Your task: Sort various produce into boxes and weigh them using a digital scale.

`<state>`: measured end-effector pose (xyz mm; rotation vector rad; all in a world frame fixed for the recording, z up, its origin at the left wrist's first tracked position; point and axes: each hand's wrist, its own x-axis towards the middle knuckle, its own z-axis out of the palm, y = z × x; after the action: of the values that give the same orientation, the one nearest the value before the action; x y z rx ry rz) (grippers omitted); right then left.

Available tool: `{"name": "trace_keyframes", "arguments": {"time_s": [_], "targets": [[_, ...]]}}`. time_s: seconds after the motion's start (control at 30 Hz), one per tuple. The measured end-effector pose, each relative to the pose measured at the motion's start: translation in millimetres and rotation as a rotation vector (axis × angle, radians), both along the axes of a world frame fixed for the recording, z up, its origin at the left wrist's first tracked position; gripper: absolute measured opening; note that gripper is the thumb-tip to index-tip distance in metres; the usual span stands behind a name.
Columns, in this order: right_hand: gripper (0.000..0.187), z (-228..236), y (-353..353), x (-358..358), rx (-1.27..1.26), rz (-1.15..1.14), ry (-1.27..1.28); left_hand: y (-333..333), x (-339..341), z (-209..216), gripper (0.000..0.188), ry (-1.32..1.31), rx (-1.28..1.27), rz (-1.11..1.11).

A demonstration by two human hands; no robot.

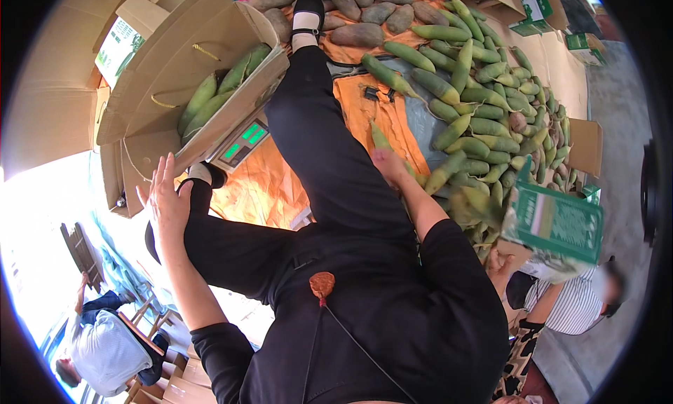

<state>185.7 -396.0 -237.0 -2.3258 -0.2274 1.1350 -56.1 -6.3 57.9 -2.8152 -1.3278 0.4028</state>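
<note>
My left hand point(169, 206), fingers spread, is beside the box point(175, 60); my right hand point(390, 167) wraps a green radish point(379, 135), which might slip if gripped loosely.

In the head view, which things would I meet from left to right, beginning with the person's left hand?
Left hand → scale's green-lit display panel → reddish-brown pendant → right hand → green carton held by another person.
</note>
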Motion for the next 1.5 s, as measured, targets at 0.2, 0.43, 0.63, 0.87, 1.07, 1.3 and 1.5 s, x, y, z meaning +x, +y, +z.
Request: {"name": "trace_keyframes", "arguments": {"time_s": [0.2,0.43,0.63,0.87,1.07,1.3,1.5], "targets": [[0.024,22.2,53.0,14.5,0.283,0.114,-0.200,-2.1,3.2,2.8,0.067,0.003,-0.001,0.012],[0.022,32.0,30.6,24.6,-0.016,0.362,-0.340,0.2,0.5,1.3,0.066,-0.030,0.009,0.003],[0.026,16.4,-14.7,20.3,-0.096,0.286,-0.312,-0.4,10.6,2.6,0.059,-0.085,-0.005,-0.002],[0.035,-6.7,2.4,27.5,-0.154,0.178,-0.249,1.4,4.1,0.0,0.055,-0.131,0.008,0.043],[0.046,-23.3,11.4,32.3,-0.231,0.108,-0.338,2.9,5.0,3.0,0.049,-0.148,0.028,0.075],[0.058,-45.1,-3.0,41.2,-0.508,0.254,-0.179,2.7,6.6,4.6,0.048,-0.178,0.007,0.062],[0.053,-114.0,-51.0,47.6,-0.183,-0.283,0.055,4.9,13.4,5.3,0.047,-0.219,-0.011,0.051]]}}
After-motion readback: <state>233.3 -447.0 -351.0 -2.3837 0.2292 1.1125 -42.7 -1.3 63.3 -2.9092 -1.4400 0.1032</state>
